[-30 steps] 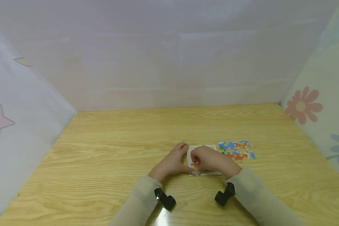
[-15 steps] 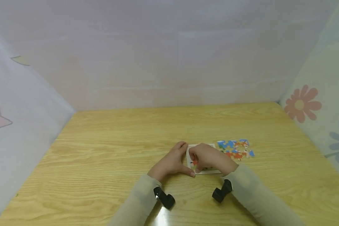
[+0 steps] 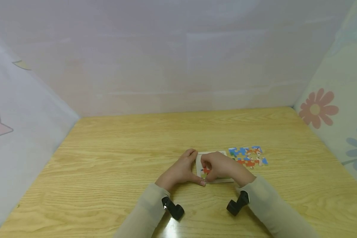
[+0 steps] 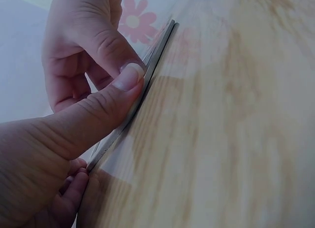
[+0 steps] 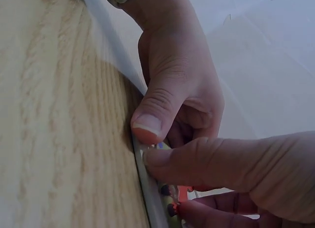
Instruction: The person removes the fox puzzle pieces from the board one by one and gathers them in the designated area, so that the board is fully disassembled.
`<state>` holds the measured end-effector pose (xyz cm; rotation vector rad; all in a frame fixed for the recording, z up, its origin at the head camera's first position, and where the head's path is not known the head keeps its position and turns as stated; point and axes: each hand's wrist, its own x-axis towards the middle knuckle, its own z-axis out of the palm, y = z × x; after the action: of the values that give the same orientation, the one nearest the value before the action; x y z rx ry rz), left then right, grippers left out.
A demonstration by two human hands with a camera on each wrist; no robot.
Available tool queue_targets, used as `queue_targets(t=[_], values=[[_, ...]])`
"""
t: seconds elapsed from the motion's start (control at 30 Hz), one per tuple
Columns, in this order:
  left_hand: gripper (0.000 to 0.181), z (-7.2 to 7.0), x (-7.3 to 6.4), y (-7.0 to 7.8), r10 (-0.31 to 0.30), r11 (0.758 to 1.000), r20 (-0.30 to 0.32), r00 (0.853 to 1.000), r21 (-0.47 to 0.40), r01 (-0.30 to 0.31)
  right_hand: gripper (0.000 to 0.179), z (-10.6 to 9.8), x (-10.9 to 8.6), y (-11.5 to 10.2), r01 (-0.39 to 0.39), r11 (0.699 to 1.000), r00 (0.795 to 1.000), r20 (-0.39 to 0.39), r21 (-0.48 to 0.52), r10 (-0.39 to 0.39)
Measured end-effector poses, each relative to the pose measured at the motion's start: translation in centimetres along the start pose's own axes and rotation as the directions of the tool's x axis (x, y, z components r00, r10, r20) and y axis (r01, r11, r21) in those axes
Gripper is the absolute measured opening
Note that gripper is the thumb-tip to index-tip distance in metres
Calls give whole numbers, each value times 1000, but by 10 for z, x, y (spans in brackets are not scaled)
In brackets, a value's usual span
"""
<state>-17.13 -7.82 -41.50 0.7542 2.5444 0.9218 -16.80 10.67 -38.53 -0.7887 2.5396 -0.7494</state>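
A small pale puzzle tray lies flat on the table between both hands. My left hand grips its left side, the thumb at the near-left corner and the fingers at the far-left one. In the left wrist view the left thumb lies along the tray's edge. My right hand is over the tray with curled fingers, pinching a red-and-green puzzle piece at the near-left corner. In the right wrist view, the right thumb sits beside the tray rim; the fingers partly hide the piece.
Several jigsaw pieces with a fox-like animal and blue sky lie just right of the tray. A wood-grain table spreads around, with pale printed cloth walls behind and at both sides.
The right hand stays over the tray's near-left corner; its wrist moves slightly left, then back right. The left hand keeps its hold on the tray.
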Motion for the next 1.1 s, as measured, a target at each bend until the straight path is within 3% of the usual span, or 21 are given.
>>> queue_targets(t=[0.23,0.5,1.1], values=[[118,-1,0,0,-5,1000,-2,1000,-4,5,31,3,-3,1,25,1000,997,-67,18,-23],[118,-1,0,1,-22,1000,-2,1000,2,22,29,11,-8,1,53,997,982,-178,-48,-61],[115,0,0,3,-11,1000,-7,1000,19,11,28,16,-13,6,81,997,974,-213,7,-78]])
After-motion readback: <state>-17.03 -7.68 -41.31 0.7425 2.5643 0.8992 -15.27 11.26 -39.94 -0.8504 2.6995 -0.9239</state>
